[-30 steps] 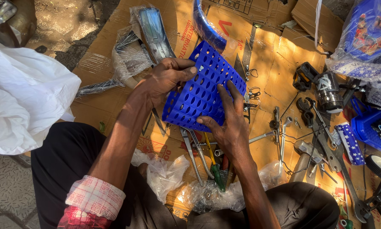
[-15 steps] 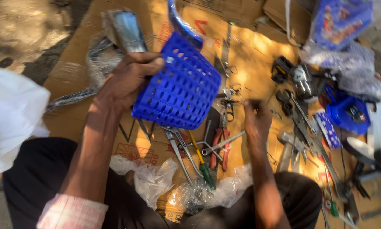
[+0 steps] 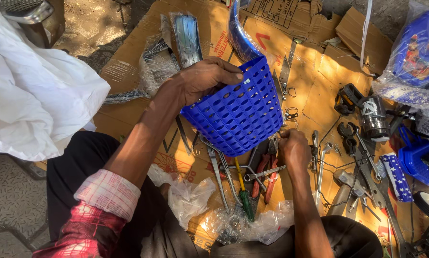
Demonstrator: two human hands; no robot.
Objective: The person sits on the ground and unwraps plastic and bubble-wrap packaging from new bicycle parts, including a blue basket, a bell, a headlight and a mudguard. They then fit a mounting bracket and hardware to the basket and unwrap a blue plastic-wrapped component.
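Flattened cardboard (image 3: 315, 71) covers the ground, tools everywhere. Left hand (image 3: 202, 79) grips the blue perforated basket (image 3: 238, 112) by its rim. Right hand (image 3: 293, 150) looks curled shut among pliers (image 3: 267, 177), can't tell on what.

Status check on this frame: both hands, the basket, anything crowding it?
Left hand grips blue perforated basket by its rim, lifted, tilted. Right hand closed low beside basket, contents hidden. Pliers, wrenches, green screwdriver on cardboard beneath.

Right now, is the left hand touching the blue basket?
Touching. The head view shows the left hand gripping the rim of the blue basket, fingers curled over its top edge, with no gap visible.
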